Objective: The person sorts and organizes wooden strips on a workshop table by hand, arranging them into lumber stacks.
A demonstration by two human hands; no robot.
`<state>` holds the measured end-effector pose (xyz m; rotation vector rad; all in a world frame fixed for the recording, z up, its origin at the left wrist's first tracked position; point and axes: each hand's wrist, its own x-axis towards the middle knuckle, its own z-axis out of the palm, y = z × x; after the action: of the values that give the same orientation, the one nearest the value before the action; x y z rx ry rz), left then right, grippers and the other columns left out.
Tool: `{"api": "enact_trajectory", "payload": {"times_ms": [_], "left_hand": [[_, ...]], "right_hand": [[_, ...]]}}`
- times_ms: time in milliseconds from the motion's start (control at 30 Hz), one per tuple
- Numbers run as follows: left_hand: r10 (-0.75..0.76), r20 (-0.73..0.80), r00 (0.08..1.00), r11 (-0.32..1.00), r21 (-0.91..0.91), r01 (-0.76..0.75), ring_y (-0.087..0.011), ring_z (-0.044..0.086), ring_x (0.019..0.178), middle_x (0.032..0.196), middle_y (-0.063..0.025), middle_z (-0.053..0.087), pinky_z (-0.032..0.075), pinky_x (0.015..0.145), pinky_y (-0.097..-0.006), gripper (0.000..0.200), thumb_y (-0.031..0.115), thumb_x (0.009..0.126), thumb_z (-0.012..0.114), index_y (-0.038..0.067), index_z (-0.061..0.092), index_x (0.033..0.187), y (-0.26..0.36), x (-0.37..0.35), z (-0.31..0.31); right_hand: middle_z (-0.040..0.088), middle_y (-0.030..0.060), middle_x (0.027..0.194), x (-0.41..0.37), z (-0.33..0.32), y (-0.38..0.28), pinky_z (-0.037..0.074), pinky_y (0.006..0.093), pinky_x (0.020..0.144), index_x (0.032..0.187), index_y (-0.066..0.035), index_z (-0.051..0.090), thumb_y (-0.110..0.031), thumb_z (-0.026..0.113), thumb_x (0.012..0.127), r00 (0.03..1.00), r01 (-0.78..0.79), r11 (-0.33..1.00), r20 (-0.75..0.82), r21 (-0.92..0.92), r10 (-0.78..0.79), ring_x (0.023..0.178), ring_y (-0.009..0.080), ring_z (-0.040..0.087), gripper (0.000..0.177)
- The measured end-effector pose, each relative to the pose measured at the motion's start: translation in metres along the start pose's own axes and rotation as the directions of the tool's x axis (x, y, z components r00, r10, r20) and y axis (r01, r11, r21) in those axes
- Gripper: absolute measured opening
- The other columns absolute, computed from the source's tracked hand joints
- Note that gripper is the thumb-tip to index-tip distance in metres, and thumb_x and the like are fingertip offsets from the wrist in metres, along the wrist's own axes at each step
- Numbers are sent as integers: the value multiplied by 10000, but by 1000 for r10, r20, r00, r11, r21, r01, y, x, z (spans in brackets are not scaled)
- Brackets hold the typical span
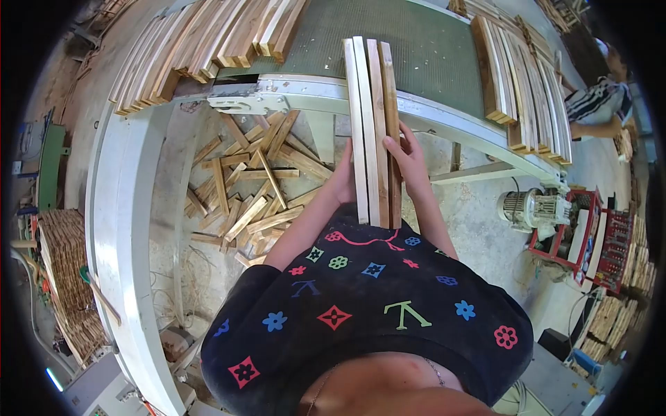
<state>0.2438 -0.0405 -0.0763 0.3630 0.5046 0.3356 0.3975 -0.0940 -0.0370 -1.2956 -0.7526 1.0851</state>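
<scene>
Several long wooden strips [374, 132] are squeezed side by side between my two hands, pointing away from my chest. Their far ends reach over the edge of the green conveyor belt [423, 48]. My left hand [343, 177] presses on the left side of the bundle, its fingers mostly hidden behind the wood. On the right side, my right hand [409, 161] grips with the thumb on the outer brown strip and the fingers around its far side. The strips differ in tone, pale on the left and browner on the right.
Rows of wooden strips lie on the machine's left [201, 45] and right [520, 90]. Loose offcuts [257, 187] are heaped on the floor below its white frame [132, 243]. A motor [534, 208] sits at the right. Another person [600, 104] is at the far right.
</scene>
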Motion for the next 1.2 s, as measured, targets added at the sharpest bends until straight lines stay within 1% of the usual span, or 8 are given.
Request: {"api": "enact_trajectory", "payload": {"times_ms": [367,600,700,733,800,1033,1133,1200], "left_hand": [[-16,108,994,975,-218,39,-312,584,1208,1343,-148,589,458,1047,-473,763,666,973,358,90,452,1464,-1,-15,-3],[258,-8,966,966,31,-257,-346,604,1183,1359,-194,565,491,1021,-498,818,689,972,304,53,411,1475,35,10,27],[217,416,883,976,-96,-195,-350,615,1171,1319,-205,580,513,998,-496,746,616,1012,273,45,383,1479,72,-1,45],[270,128,954,962,-81,-261,-372,602,1186,1356,-235,547,502,1015,-502,786,646,995,270,40,361,1488,75,3,49],[212,220,952,974,-132,-187,-367,593,1205,1377,-240,529,496,1025,-504,788,647,995,270,41,357,1491,94,-3,68],[301,284,910,945,35,-324,-327,571,1250,1406,-188,529,476,1053,-477,773,655,999,272,73,368,1499,121,13,67],[256,303,918,967,-99,-236,-317,571,1247,1407,-162,533,473,1056,-472,771,668,995,271,94,371,1501,110,15,71],[262,294,919,953,-229,-199,-306,564,1251,1403,-153,529,475,1054,-463,789,691,984,270,105,372,1502,91,24,56]], "right_hand": [[614,159,1233,14,4,-17,512,296,852,1522,-105,401,-283,700,918,999,-26,990,34,-137,31,1007,167,625,697],[510,206,1413,-9,19,-60,462,388,1000,1520,-16,351,-305,683,918,961,252,928,188,-273,-206,1193,241,567,745],[493,234,1433,-31,4,-114,430,408,1033,1491,-62,422,-308,725,880,901,408,797,335,-445,-274,1239,296,557,726],[487,213,1452,-40,7,-137,432,415,1029,1485,-79,437,-284,736,862,853,511,684,406,-520,-328,1258,299,548,720],[473,171,1488,-57,13,-172,436,428,1022,1472,-113,468,-235,757,828,738,675,410,554,-613,-386,1295,304,529,717],[572,80,1299,-45,37,-172,477,426,882,1228,-169,645,-188,840,658,695,587,144,404,-797,-595,1044,291,588,602],[585,67,1236,-57,33,-190,475,425,859,1188,-168,658,-178,839,638,515,562,-193,523,-804,-680,992,287,574,579],[597,32,1210,-85,32,-207,451,435,882,1172,-169,657,-181,807,630,463,673,-108,530,-732,-711,979,270,584,562]]}}
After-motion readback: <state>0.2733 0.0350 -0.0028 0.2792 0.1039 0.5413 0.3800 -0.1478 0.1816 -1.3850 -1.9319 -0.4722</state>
